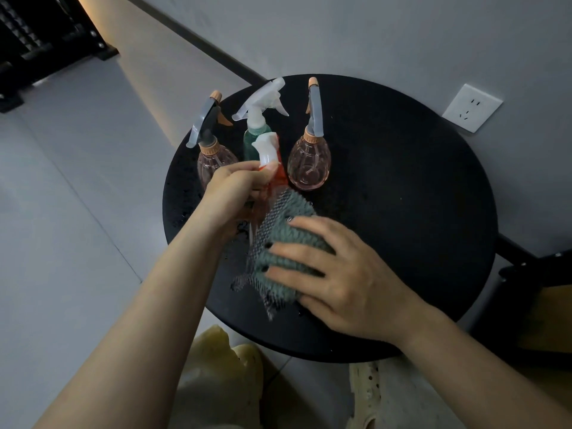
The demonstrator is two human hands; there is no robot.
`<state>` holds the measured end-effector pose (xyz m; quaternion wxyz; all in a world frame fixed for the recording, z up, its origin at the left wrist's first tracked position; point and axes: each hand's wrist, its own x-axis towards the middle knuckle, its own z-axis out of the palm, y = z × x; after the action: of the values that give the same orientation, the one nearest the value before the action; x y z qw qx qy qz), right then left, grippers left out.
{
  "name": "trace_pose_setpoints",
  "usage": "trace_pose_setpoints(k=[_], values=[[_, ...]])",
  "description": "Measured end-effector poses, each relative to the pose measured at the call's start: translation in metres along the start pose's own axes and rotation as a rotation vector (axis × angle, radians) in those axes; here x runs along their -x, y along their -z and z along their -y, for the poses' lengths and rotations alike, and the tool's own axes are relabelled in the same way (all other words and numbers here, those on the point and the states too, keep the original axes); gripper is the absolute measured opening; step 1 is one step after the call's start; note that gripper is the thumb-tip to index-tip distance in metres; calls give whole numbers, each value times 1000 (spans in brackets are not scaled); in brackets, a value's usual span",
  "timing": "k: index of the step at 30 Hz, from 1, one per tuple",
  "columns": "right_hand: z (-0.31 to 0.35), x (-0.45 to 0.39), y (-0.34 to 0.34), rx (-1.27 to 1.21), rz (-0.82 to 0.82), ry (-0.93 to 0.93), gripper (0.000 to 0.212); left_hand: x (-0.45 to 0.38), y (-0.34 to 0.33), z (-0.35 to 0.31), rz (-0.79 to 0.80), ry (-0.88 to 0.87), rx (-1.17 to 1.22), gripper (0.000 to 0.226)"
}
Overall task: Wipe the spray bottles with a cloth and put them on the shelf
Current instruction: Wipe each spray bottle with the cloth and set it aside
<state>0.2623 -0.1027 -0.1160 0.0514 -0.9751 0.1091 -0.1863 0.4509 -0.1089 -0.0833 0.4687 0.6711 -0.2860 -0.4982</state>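
The left hand (235, 187) grips the orange bottle (276, 178) by its neck; the right hand (337, 277) wraps the cloth (288, 239) seemingly around its body.

A red translucent spray bottle (276, 176) with a white head tilts, wrapped in grey-green knobbly cloth (289, 243). Behind stand two pink egg-shaped bottles (309, 164) (213, 162); between them, a green one (255, 140).

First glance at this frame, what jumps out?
Two hands mid-frame over a round black table: the left hand grips a red bottle by its neck, and the right hand wraps a green cloth round its body. Behind stand a green bottle and two pink bottles.
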Motion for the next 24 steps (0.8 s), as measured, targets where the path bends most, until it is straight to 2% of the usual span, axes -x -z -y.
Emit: trace_pose_setpoints(k=[3, 6, 10, 13, 17, 21, 24], values=[[3, 0, -1, 22, 12, 68, 31, 1, 0, 0, 4, -2, -8, 16], [-1, 0, 1, -21, -36, 10, 35, 1, -2, 0, 33, -12, -34, 16], [-9, 0, -1, -224, -114, -255, 42, 1, -7, 3, 68, -11, -39, 17], [-12, -2, -3, -486, -203, -495, 42, 2, -10, 4, 125, -12, -8, 19], [-13, -5, -5, -696, -290, -621, 34, 3, -10, 3, 129, -5, -36, 17], [-9, -4, -6, -619, -259, -612, 38, 2, -9, 3, 113, 3, -46, 17], [-7, 0, -6, -346, -186, -439, 44, 2, -8, 3, 84, 6, 20, 15]])
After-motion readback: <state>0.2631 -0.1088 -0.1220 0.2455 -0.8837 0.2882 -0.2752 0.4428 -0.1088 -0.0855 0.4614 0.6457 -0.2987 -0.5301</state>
